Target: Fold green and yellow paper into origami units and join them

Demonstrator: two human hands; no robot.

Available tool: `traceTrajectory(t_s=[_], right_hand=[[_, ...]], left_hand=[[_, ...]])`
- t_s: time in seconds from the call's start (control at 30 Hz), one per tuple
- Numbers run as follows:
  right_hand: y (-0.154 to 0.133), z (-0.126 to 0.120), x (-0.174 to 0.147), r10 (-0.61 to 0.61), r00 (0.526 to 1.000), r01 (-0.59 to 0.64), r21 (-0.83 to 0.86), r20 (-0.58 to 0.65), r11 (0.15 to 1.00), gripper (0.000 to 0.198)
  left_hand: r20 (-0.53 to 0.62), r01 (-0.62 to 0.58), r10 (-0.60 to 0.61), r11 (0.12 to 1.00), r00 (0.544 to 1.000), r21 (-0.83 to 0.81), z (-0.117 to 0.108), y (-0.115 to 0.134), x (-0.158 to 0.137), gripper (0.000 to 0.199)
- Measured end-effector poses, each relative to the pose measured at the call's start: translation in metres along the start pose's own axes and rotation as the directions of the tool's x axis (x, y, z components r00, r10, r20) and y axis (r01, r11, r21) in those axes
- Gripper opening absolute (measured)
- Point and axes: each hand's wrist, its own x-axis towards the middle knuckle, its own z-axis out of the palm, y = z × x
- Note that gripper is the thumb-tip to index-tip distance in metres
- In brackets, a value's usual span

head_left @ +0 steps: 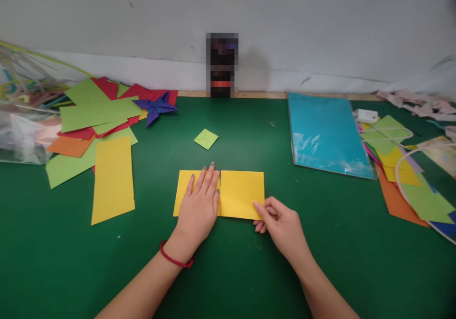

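Note:
A yellow paper strip point(239, 191) lies lengthwise across the green table in front of me, with a crease or torn line running down near its middle. My left hand point(200, 200) rests flat on its left half, fingers stretched out, the little ones beside that line. At the lower right corner, my right hand point(276, 219) pinches the paper between thumb and fingers. Beyond the strip sits a small folded light-green paper square point(206, 139). Off to the left lies another yellow paper strip point(114, 179).
Green, red and orange papers point(101, 112) pile up at the left, beside a purple folded star point(156, 107) and a clear plastic bag point(26, 134). A blue paper pack point(329, 136) lies right of centre. Farther right, a white cable point(401, 181) crosses loose coloured papers point(409, 167).

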Motion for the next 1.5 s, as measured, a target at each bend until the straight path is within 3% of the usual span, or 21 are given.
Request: traceTrajectory(t_s=[0.43, 0.67, 1.3, 1.5], right_hand=[[0.001, -0.003, -0.002, -0.01, 1.0, 0.01, 0.038, -0.004, 0.999, 0.03], [0.0, -0.006, -0.006, 0.065, 0.995, -0.07, 0.054, 0.081, 0.996, 0.032], [0.001, -0.01, -0.008, 0.087, 0.987, -0.1, 0.091, 0.136, 0.991, 0.033], [0.007, -0.025, -0.002, 0.081, 0.996, -0.084, 0.145, 0.024, 0.986, 0.034]], left_hand=[[-0.019, -0.012, 0.012, 1.0, 1.0, 0.023, 0.001, -0.001, -0.001, 0.05], [-0.027, -0.007, 0.007, 1.0, 1.0, 0.004, 0.001, -0.001, -0.001, 0.05], [-0.027, -0.012, 0.012, 1.0, 1.0, 0.007, 0.003, -0.001, -0.001, 0.05], [-0.045, -0.014, 0.013, 1.0, 0.999, -0.028, 0.006, -0.002, -0.001, 0.05]])
